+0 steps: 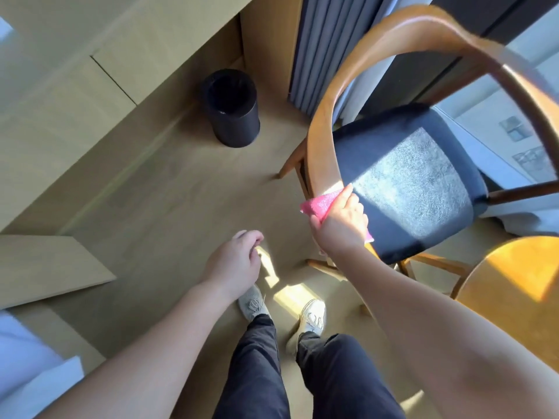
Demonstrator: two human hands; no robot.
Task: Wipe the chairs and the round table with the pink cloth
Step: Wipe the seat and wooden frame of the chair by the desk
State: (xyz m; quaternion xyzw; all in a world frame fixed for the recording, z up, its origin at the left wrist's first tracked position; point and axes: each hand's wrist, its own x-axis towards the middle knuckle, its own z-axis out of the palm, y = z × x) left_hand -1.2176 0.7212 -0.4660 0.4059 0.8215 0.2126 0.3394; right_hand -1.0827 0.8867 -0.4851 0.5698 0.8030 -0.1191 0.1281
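Wiping the chair is the step you're on, and you're working its curved wooden rail, down at the low end beside the seat. The round table sits just beside the chair and, by my read, is yet to be done. Your right hand grips the pink cloth, fingers curled round it, pressing it against that rail end. Your left hand hangs well clear of the chair, fingers loosely curled, holding nothing. Next call: slide the cloth up along the curve, keeping pressure on the wood.
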